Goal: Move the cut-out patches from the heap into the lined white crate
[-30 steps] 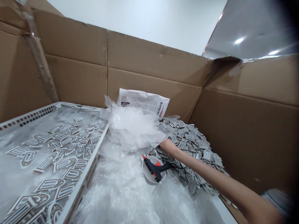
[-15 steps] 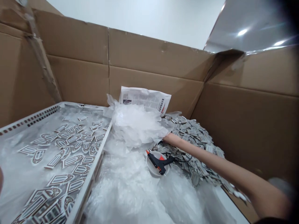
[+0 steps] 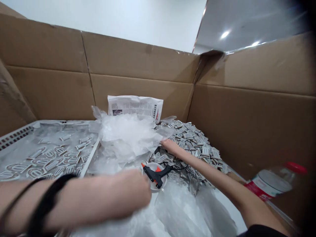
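My left hand [image 3: 132,192], motion-blurred, reaches in from the left with dark bands at the wrist. It looks rounded, but its fingers are turned away and smeared. My right hand [image 3: 170,145] is stretched forward, fingers curled at the edge of a crumpled clear plastic bag [image 3: 128,131]; what they hold, if anything, is hidden. Below it lies a heap of small flat arch-shaped pieces [image 3: 187,138], pale with brown edges. Between my hands, a black glue gun [image 3: 158,176] with an orange tip rests on a small white dish [image 3: 163,185].
A white plastic tray [image 3: 91,156] with more arch-shaped pieces [image 3: 46,163] on film stands at left. Loose clear film [image 3: 185,210] covers the front. Cardboard walls [image 3: 138,62] enclose the area. A newspaper [image 3: 135,103] leans at the back; a red-capped bottle [image 3: 274,182] is at right.
My left hand has come in from the left edge to near the dish. The view has turned right, bringing the bottle in. My right hand now shows more at the bag's edge.
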A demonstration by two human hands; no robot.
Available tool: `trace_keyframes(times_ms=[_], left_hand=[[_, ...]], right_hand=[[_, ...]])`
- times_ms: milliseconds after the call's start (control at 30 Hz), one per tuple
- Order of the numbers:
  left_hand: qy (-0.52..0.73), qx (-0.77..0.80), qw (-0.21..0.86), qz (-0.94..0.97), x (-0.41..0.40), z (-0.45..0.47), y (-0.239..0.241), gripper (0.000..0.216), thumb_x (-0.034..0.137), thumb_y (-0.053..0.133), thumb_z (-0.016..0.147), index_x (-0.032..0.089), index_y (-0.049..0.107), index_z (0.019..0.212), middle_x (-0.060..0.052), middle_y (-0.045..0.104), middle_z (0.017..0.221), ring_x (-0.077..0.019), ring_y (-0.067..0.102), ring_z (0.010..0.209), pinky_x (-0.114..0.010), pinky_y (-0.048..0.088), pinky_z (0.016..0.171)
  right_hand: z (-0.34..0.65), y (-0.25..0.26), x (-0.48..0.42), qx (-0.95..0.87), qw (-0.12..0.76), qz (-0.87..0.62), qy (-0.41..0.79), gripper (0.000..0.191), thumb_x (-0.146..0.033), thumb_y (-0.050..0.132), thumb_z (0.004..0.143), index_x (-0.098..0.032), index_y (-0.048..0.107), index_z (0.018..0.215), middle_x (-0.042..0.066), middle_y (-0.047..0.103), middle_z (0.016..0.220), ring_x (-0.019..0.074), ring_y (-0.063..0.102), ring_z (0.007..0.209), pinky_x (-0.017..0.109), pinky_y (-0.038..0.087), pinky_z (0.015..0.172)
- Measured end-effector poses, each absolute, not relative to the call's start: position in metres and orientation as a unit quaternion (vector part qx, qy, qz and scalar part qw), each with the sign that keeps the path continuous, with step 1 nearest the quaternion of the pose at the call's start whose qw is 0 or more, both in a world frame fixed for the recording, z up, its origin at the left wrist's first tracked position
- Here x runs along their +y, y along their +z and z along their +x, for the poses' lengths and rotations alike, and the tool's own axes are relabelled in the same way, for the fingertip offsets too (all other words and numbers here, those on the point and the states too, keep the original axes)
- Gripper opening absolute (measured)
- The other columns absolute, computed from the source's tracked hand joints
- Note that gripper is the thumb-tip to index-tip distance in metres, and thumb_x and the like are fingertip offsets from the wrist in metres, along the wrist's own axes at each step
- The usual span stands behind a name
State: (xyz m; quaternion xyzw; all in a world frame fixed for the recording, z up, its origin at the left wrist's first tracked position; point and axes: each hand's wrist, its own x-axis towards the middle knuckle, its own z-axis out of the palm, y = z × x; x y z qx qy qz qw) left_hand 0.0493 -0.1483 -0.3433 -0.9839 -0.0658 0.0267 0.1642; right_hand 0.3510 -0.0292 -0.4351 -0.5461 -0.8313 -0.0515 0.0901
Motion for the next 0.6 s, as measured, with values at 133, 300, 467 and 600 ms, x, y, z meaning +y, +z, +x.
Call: trace_keyframes(times_ms=[133,300,467,600], left_hand=[[0.074,0.065,0.094,-0.991,-0.049,0.111,-0.358,0.023,0.000,0.061,0.074,0.018,0.066,0.087,-0.003,0.068,0.086,-0.0160,0.059,0.073,-0.025,0.045,0.062],[0.060,0.080,0.159,-0.982,0.015,0.161,-0.410,0.033,0.006,0.064,0.080,0.016,0.058,0.110,-0.009,0.063,0.112,-0.0207,0.056,0.101,-0.029,0.044,0.081],[0.033,0.123,0.213,-0.969,0.040,0.166,-0.438,0.034,0.025,0.080,0.075,0.022,0.059,0.101,-0.004,0.064,0.097,-0.0218,0.054,0.094,-0.032,0.037,0.071],[0.043,0.146,0.199,-0.968,0.046,0.165,-0.440,0.020,0.016,0.072,0.083,0.025,0.059,0.096,-0.001,0.064,0.090,-0.0186,0.053,0.083,-0.031,0.030,0.060]], right_hand=[[0.362,-0.425,-0.043,-0.803,0.191,-0.564,-0.026,0.050,-0.001,0.051,0.083,-0.013,0.048,0.132,0.019,0.058,0.129,0.0259,0.057,0.118,0.040,0.046,0.098],[0.351,-0.415,-0.050,-0.752,0.102,-0.644,-0.094,0.044,0.000,0.053,0.085,-0.007,0.048,0.127,0.020,0.060,0.117,0.0299,0.058,0.110,0.039,0.048,0.092],[0.337,-0.409,-0.049,-0.732,0.019,-0.671,-0.117,0.042,-0.009,0.054,0.089,-0.010,0.044,0.130,0.019,0.059,0.117,0.0278,0.064,0.099,0.033,0.052,0.080],[0.327,-0.412,-0.045,-0.733,-0.020,-0.670,-0.118,0.040,-0.005,0.039,0.094,-0.010,0.043,0.133,0.019,0.062,0.110,0.0270,0.067,0.095,0.031,0.052,0.078]])
